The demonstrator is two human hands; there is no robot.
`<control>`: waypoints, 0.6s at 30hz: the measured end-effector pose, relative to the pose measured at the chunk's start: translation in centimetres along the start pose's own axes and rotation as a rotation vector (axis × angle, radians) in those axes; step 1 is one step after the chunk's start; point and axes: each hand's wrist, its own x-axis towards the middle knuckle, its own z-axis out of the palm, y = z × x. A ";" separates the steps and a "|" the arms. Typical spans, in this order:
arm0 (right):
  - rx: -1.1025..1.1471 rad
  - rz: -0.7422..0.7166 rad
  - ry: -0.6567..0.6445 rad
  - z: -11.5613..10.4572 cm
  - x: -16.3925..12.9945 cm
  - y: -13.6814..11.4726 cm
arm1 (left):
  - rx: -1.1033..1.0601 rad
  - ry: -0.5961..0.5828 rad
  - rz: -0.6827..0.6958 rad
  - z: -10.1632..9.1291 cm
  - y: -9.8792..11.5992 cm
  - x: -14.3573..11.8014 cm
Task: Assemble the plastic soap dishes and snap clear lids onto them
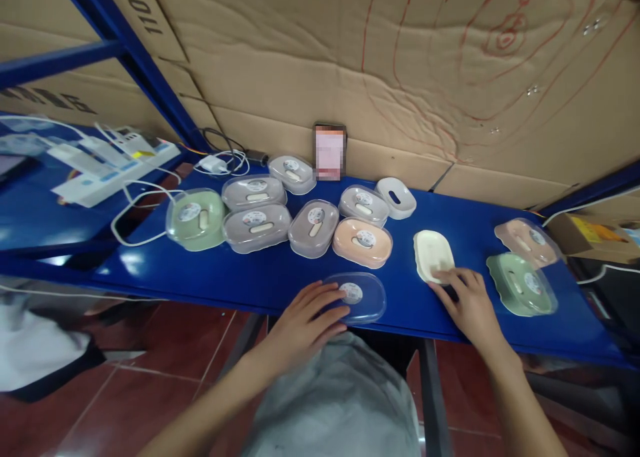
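On tbl (225, 280) — L hand (311, 320) spread on lid (371, 298), lbl (353, 290) blurry — R hand (469, 302), dish (433, 247) pinched.

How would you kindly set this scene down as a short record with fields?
Left hand: fingers spread over a clear lid
Right hand: fingers at the near end of a cream tray
Far right: green lidded box, peach lidded box behind it
Back: upright device, blurred screen, before cardboard
Surface: blue table

Left hand (313, 316) at front edge of table (260, 277), palm down, fingers extended — forearm (225, 397) slanting in from near side. Right hand (469, 300) over table's right half — fingers bent, thumb close to fingertips.
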 end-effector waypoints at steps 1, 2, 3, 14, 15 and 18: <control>0.060 -0.012 -0.009 -0.5 -1.3 -0.4 | -0.036 0.051 -0.014 -0.2 -0.2 -0.4; 0.115 -0.026 -0.029 -1.1 -2.5 -0.9 | -0.072 0.091 -0.027 -0.3 -0.4 -0.6; 0.165 -0.040 -0.062 -1.5 -3.5 -1.5 | -0.107 0.122 -0.036 -0.2 -0.4 -0.6; 0.464 -0.059 -0.230 0.3 -4.9 -6.8 | -0.313 0.194 0.056 3.0 0.8 2.9; 0.476 -0.065 -0.229 0.4 -4.7 -6.9 | -0.321 0.191 0.056 3.1 0.8 2.9; 0.479 -0.049 -0.159 0.4 -4.4 -6.7 | -0.339 0.198 0.043 3.0 0.8 2.8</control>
